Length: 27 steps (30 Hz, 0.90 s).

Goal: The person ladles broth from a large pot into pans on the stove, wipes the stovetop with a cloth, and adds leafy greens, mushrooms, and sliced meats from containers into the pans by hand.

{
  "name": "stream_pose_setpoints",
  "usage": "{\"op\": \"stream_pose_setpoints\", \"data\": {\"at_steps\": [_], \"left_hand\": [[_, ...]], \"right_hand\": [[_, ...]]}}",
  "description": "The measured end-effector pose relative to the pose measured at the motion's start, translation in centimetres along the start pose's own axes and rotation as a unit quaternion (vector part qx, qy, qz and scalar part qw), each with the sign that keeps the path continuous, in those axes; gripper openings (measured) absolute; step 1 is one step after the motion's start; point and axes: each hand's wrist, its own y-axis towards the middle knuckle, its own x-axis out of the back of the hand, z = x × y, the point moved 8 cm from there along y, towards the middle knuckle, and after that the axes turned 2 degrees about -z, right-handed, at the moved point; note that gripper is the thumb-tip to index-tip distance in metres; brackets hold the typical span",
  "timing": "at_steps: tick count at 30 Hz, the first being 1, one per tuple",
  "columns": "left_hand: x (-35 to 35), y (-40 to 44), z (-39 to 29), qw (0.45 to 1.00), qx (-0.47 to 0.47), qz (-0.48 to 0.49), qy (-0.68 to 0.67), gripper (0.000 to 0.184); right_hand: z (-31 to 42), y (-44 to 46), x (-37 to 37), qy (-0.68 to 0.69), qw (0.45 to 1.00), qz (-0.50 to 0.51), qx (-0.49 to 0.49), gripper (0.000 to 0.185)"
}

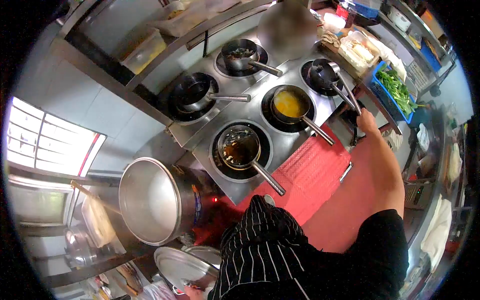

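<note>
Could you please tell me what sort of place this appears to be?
It looks like a commercial kitchen: five long-handled pans sit on a steel stove, a very large metal pot stands beside it, and leafy greens lie in a blue basket.

White-striped black cloth [270, 240] shows near six o'clock, with a red panel [310, 172] between three and four, a silver-grey utensil [348, 89] at two, yellow liquid [289, 103] between one and two, and green leaves [396, 90] in a blue basket [386, 97] just before three.
</note>
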Motion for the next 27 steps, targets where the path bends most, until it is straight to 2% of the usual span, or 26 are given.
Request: {"op": "stream_pose_setpoints", "data": {"at_steps": [2, 3, 6, 8, 10, 11, 13, 14, 15, 16, 17, 18, 19, 20, 22, 24, 26, 27], "left_hand": [[0.5, 0.7, 0.5, 1.000, 0.010, -0.003, -0.011, 0.028], [1.0, 1.0, 0.7, 1.000, 0.014, -0.005, -0.015, 0.028], [1.9, 2.5, 1.1, 0.999, 0.024, -0.010, -0.034, 0.028], [2.8, 3.4, 1.4, 0.998, 0.037, -0.011, -0.054, 0.028], [3.7, 4.4, 1.3, 0.996, 0.051, -0.013, -0.076, 0.028], [4.2, 5.2, 1.1, 0.996, 0.064, -0.018, -0.066, 0.029], [5.3, 5.7, 1.1, 0.994, 0.099, -0.026, -0.032, 0.032], [6.0, 5.4, -1.6, 0.989, -0.121, 0.008, 0.085, 0.030], [6.0, 6.5, -0.4, 0.998, -0.022, -0.019, -0.058, 0.027], [5.9, 7.4, 0.9, 0.973, 0.065, -0.073, -0.207, 0.025], [7.9, 8.5, 1.6, 0.976, 0.110, -0.096, -0.161, 0.024], [7.4, 9.0, 0.5, 0.989, 0.075, -0.071, -0.108, 0.027], [7.7, 8.6, 0.4, 0.979, 0.101, -0.113, -0.135, 0.028], [7.7, 7.5, -0.7, 0.974, 0.088, -0.164, -0.128, 0.030], [8.6, 8.8, 0.8, 0.969, 0.086, -0.175, -0.154, 0.031], [10.2, 10.9, 1.8, 0.963, 0.041, -0.170, -0.207, 0.032], [11.1, 8.6, 0.7, 0.956, 0.061, -0.206, -0.198, 0.030], [11.0, 7.0, 0.4, 0.954, 0.075, -0.231, -0.179, 0.028]], "right_hand": [[0.4, -1.3, 1.5, -0.093, 0.995, -0.019, 0.028, 0.026], [0.4, -1.4, 1.4, -0.135, 0.991, 0.012, 0.017, 0.033], [0.5, -3.6, 2.1, -0.115, 0.993, -0.010, -0.031, 0.032], [1.0, -5.0, 1.7, -0.116, 0.992, -0.050, -0.011, 0.030], [1.2, -5.8, 0.8, 0.135, 0.990, -0.010, -0.041, 0.029], [3.0, -8.0, 1.1, 0.312, 0.945, 0.054, -0.084, 0.029], [6.5, -11.6, 2.9, 0.477, 0.874, 0.087, -0.039, 0.021], [9.4, -14.4, 3.4, 0.517, 0.849, 0.101, -0.039, 0.020], [12.2, -16.6, 4.7, 0.555, 0.821, 0.136, -0.010, 0.024], [13.9, -18.7, 4.6, 0.541, 0.820, 0.186, -0.014, 0.027], [16.7, -21.1, 4.2, 0.535, 0.808, 0.245, -0.009, 0.029], [19.6, -23.5, 3.7, 0.525, 0.796, 0.302, -0.004, 0.032], [22.3, -24.8, 2.0, 0.484, 0.807, 0.337, 0.017, 0.032], [26.6, -27.1, 0.4, 0.439, 0.819, 0.368, 0.036, 0.032], [36.1, -31.5, -0.3, 0.269, 0.834, 0.473, 0.090, 0.033], [44.7, -35.5, -5.6, 0.321, 0.753, 0.542, 0.190, 0.034], [53.2, -38.7, -10.0, 0.210, 0.758, 0.535, 0.307, 0.034], [56.0, -39.2, -13.1, 0.212, 0.764, 0.493, 0.357, 0.034]]}}
